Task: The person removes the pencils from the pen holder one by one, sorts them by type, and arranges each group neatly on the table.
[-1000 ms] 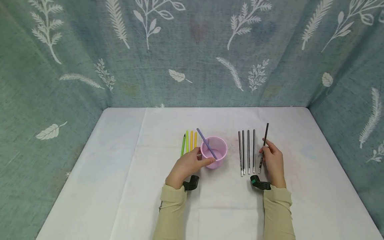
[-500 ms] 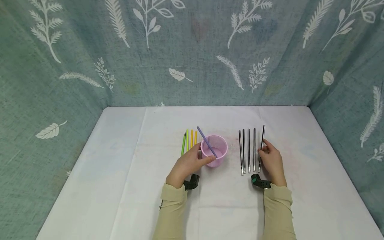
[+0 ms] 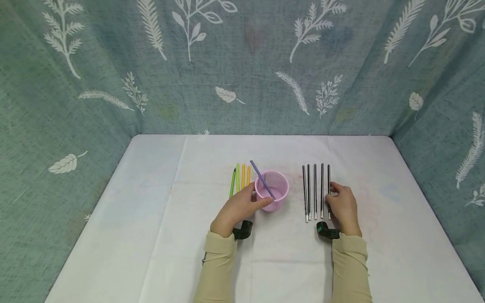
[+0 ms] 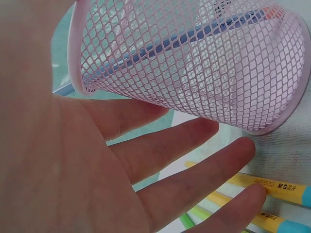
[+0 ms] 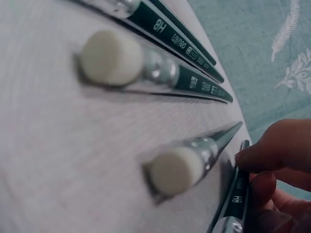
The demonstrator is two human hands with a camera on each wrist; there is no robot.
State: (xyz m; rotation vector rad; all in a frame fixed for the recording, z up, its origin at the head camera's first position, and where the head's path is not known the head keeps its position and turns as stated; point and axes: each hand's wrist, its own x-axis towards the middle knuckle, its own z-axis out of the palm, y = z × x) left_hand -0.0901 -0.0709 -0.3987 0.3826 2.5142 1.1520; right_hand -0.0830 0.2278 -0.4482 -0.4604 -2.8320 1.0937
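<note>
A pink mesh pen cup [image 3: 279,182] stands on the table, and my left hand [image 3: 238,208] holds it with the thumb at the near rim and the fingers along its left side. Inside the cup leans a blue-purple pencil [image 3: 261,177], its upper end past the rim. My right hand [image 3: 344,207] pinches a black pencil [image 5: 239,191] between thumb and fingers, at the right end of a row. Several more black pencils [image 3: 315,189] lie beside it, white eraser ends towards me.
Left of the cup lie green pencils [image 3: 233,185] and yellow pencils [image 4: 282,188], partly hidden by my left hand. A white cloth covers the table [image 3: 159,235]. Green leaf-patterned curtains [image 3: 250,113] rise at the back and both sides.
My right hand has brought the black pencil left and down, from a tilt to lying parallel at the row's right end. The left hand and cup have stayed in place.
</note>
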